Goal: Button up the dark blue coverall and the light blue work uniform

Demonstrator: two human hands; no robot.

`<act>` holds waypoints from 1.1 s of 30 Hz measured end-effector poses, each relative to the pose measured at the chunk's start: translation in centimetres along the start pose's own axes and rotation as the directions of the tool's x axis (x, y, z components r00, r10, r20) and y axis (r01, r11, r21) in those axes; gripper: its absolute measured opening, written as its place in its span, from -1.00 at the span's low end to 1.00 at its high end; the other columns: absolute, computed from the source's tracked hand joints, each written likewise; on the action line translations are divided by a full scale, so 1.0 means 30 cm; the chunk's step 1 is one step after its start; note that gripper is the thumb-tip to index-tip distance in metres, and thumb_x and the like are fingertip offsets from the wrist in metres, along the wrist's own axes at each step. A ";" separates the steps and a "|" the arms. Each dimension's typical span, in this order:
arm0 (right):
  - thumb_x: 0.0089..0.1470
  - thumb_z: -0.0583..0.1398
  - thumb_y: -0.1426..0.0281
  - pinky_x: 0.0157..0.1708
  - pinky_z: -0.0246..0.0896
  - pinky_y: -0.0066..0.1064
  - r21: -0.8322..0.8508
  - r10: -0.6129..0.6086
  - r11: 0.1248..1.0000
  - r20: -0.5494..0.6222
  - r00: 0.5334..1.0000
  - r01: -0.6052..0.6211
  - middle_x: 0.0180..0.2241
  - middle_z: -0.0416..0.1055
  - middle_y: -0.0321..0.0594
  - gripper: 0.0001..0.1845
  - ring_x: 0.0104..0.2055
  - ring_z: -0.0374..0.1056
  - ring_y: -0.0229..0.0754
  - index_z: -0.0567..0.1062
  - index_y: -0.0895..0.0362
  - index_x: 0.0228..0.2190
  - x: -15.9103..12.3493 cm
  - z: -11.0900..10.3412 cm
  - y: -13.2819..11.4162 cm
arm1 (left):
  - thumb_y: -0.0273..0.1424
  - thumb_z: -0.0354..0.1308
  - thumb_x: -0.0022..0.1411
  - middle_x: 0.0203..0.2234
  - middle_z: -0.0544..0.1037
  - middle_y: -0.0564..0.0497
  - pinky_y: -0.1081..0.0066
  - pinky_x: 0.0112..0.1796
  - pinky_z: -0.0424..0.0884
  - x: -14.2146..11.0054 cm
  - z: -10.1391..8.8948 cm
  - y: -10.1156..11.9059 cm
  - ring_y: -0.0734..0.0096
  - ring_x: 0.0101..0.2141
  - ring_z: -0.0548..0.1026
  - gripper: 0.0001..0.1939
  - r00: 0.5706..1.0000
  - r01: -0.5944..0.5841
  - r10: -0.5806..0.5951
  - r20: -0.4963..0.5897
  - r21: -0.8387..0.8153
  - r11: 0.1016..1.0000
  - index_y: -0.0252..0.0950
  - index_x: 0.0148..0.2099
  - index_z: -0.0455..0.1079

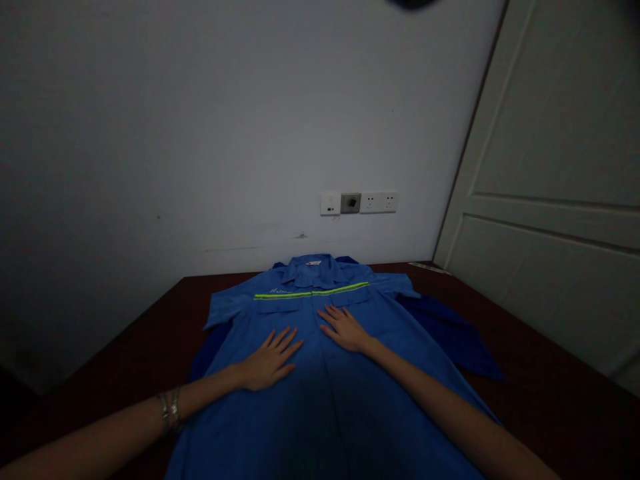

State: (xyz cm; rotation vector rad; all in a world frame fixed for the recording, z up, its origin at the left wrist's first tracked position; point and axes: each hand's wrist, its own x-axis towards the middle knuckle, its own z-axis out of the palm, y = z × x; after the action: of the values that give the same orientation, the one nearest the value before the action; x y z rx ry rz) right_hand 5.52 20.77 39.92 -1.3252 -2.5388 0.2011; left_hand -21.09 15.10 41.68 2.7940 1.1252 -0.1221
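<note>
A blue short-sleeved work shirt [310,363] lies front side up, its collar toward the wall and a yellow-green stripe across the chest. My left hand [267,363] rests flat on the shirt below one chest pocket, fingers spread. Higher up, near the button front and the other pocket, my right hand [345,330] lies flat with its fingers apart. Beneath the shirt is a darker blue garment [455,333], showing at both sides and behind the collar. Neither hand grips the cloth. The shirt's lower end is in deep shadow.
The clothes lie on a dark reddish-brown table [150,333] against a pale wall [225,133]. Wall sockets [379,202] sit above the table. At the right stands a light panelled door [560,167]. A thin strip [429,268] lies by the back right corner.
</note>
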 end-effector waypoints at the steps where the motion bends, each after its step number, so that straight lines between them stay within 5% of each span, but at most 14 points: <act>1: 0.14 -0.24 0.03 0.14 -0.36 -0.08 -0.002 0.001 1.000 0.006 1.000 -0.001 0.21 -0.10 -0.11 -0.38 0.24 -0.21 -0.07 0.01 0.01 0.17 0.000 -0.001 -0.001 | -0.08 -0.37 0.27 0.25 -0.32 -0.06 -0.02 0.12 -0.26 0.000 -0.001 0.001 0.10 0.21 -0.31 -0.42 1.000 0.001 -0.001 0.004 -0.004 1.000 -0.09 0.28 -0.34; 20: 0.15 -0.22 0.05 0.14 -0.37 -0.07 -0.007 0.005 1.000 0.025 1.000 -0.005 0.21 -0.10 -0.12 -0.39 0.25 -0.23 -0.07 0.02 0.02 0.16 0.004 0.012 -0.005 | -0.08 -0.35 0.27 0.24 -0.33 -0.11 -0.06 0.10 -0.26 -0.009 -0.016 0.018 0.07 0.21 -0.33 -0.40 0.999 -0.012 0.013 0.029 -0.050 0.999 -0.16 0.28 -0.33; 24: 0.14 -0.21 0.05 0.15 -0.36 -0.09 0.052 -0.009 0.999 0.036 0.999 0.007 0.20 -0.05 -0.13 -0.38 0.23 -0.18 -0.08 0.06 0.05 0.15 0.004 -0.005 0.006 | -0.10 -0.31 0.28 0.24 -0.14 -0.07 0.02 0.12 -0.17 -0.013 -0.044 -0.005 0.13 0.21 -0.17 -0.44 0.999 -0.034 0.036 0.015 -0.143 0.989 -0.15 0.26 -0.15; 28: 0.17 -0.20 0.12 0.12 -0.13 -0.26 0.146 -0.006 0.989 -0.150 0.989 0.029 0.07 0.23 -0.13 -0.43 0.12 0.08 -0.16 0.25 0.14 0.05 0.031 -0.078 0.099 | -0.16 -0.23 0.27 0.08 0.26 -0.05 0.34 0.09 0.08 0.002 -0.125 -0.134 0.35 0.07 0.20 -0.53 0.978 0.030 -0.085 -0.191 -0.274 0.961 -0.24 0.11 0.20; 33: 0.15 -0.17 0.25 0.01 0.05 -0.27 0.146 0.202 0.977 -0.408 0.890 -0.155 -0.06 0.35 -0.07 -0.52 -0.01 0.24 -0.11 0.37 0.18 -0.08 0.114 -0.215 0.351 | -0.19 -0.16 0.19 -0.11 0.42 -0.10 0.37 0.01 0.18 0.042 -0.239 -0.434 0.26 -0.06 0.34 -0.56 0.858 0.277 -0.373 -0.354 -0.292 0.915 -0.36 -0.08 0.34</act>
State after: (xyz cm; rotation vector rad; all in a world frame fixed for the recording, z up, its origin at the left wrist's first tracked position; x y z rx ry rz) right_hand 13.82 29.58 44.08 -1.3862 -2.0204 0.0768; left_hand -29.04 26.33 47.48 2.4535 1.5848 0.5491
